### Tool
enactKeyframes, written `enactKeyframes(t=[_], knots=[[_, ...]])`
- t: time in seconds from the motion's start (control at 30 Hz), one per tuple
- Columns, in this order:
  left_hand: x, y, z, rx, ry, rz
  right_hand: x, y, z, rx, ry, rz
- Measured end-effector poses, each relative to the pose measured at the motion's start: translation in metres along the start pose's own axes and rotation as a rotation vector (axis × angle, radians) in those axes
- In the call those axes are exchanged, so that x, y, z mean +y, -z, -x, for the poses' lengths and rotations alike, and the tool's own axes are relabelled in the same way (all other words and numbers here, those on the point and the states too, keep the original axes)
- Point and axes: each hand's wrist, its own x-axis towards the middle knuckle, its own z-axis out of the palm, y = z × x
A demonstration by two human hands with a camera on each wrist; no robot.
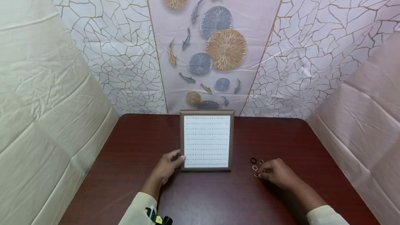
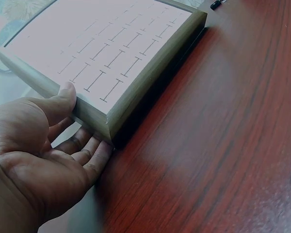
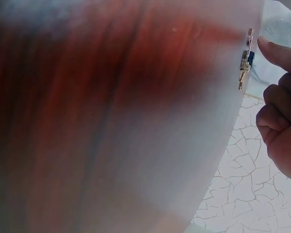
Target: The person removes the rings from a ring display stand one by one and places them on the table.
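Note:
A ring display board (image 1: 206,141), white with rows of short slits inside a brown frame, stands tilted back on the table. My left hand (image 1: 168,166) grips its lower left edge, the thumb (image 2: 67,94) on the front and the fingers behind and beneath. To the right lies a small group of rings: a black ring (image 1: 253,160), a silver ring (image 1: 255,167) and gold-toned ones, including a gold ring (image 1: 261,162). My right hand (image 1: 278,173) reaches down there, thumb and index fingertips right at the nearest ring (image 1: 256,174); its other fingers are curled in.
The dark red wooden table (image 1: 131,183) has rounded far corners. Behind it hangs a patterned cloth (image 1: 125,44) with fish and round leaf prints, and pale drapes (image 1: 40,114) close in both sides. A wrist camera (image 1: 159,218) is strapped to my left forearm.

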Motion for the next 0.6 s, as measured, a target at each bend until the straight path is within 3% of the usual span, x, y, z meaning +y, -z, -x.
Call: enactKeyframes(t=[0.33, 0.47, 0.6], knots=[[-0.001, -0.001, -0.002, -0.001, 0.024, 0.005, -0.005, 0.001, -0.004, -0.009, -0.040, -0.047], [0.002, -0.002, 0.001, -0.012, 0.020, -0.035, -0.007, 0.002, -0.005, -0.009, -0.075, -0.063], [0.011, 0.005, 0.006, -0.013, -0.042, -0.142, -0.011, 0.004, -0.007, 0.025, -0.102, -0.049]])
